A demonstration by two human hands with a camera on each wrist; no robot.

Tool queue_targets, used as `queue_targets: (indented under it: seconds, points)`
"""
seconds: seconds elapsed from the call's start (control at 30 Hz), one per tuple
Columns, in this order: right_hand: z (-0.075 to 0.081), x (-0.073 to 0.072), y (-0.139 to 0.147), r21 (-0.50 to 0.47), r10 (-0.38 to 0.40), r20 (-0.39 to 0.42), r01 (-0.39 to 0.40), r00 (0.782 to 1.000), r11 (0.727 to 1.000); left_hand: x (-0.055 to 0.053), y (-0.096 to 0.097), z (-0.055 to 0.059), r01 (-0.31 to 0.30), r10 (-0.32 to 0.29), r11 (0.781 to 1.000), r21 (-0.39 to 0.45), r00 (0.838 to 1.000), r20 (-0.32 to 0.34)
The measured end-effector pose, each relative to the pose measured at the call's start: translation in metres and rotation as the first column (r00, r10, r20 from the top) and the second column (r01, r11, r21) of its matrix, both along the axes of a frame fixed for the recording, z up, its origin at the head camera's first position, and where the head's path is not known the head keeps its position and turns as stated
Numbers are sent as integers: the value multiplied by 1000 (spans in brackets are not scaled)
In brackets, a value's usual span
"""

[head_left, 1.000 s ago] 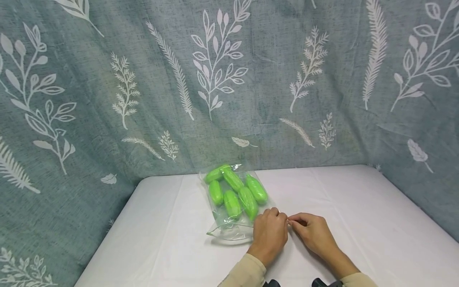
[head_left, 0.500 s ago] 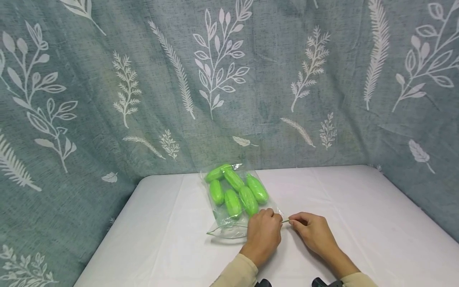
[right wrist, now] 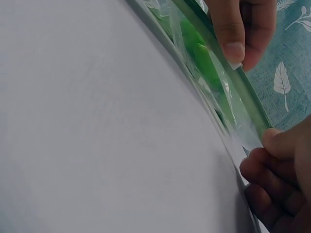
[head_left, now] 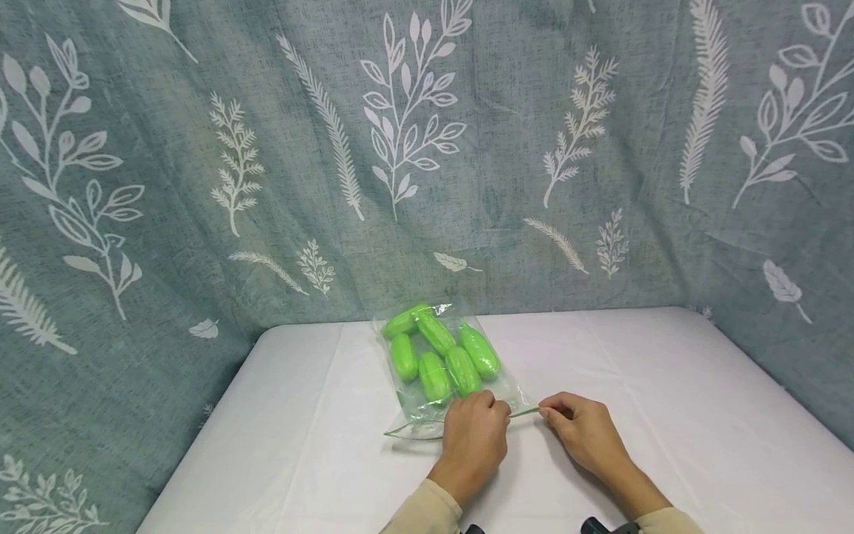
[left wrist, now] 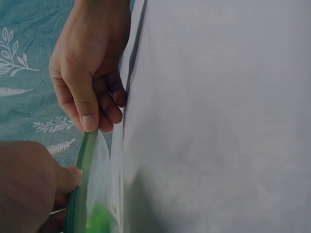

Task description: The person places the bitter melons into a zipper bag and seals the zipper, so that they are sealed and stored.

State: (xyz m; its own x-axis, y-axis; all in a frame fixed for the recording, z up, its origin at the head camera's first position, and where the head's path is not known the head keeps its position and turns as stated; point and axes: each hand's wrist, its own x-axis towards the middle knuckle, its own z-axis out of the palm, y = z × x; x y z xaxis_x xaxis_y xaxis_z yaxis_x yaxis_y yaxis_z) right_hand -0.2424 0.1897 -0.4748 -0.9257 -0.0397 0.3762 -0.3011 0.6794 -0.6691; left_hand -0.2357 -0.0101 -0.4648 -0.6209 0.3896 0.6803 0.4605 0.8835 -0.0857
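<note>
A clear zip bag [head_left: 502, 380] with a green seal strip lies on the white table, its mouth toward me. Several bright green, cucumber-like vegetables [head_left: 435, 377] fill its far part. My left hand [head_left: 472, 437] pinches the green strip [left wrist: 82, 179] between thumb and fingers, partway along the mouth. At the strip's right end, my right hand [head_left: 583, 430] pinches the corner with thumb and forefinger. The strip runs taut between both hands. Left of my left hand, the bag's mouth gapes a little. In the right wrist view, my right thumb [right wrist: 277, 143] presses the strip's end.
The white-covered table [head_left: 300, 445] stretches to both sides of the bag. A grey-green curtain [head_left: 494, 185] with white leaf prints hangs behind it and along the sides. Dark wrist straps show near the beige sleeves [head_left: 427, 508].
My left hand has slid left along the green strip, away from the right hand, uncovering more of it. My right hand has stayed at the bag's right corner.
</note>
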Motion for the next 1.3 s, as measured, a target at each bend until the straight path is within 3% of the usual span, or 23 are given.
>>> queue_targets:
  seconds: [0.13, 0.43, 0.97, 1.3]
  points:
    - [5, 1, -6, 8, 11, 32, -11, 999, 1000, 1, -3, 0, -15, 15, 1000, 4, 1000, 17]
    - [4, 7, -16, -17, 69, -44, -70, 997, 997, 1, -2, 1, -2, 2, 1000, 2, 999, 35]
    - [-2, 4, -17, 7, 22, -15, -22, 1000, 1000, 1, -7, -1, 14, -14, 1000, 9, 1000, 5]
    - [0, 5, -18, 6, -3, 20, 3, 1000, 1000, 5, -23, 1, 34, -34, 999, 29, 999, 2]
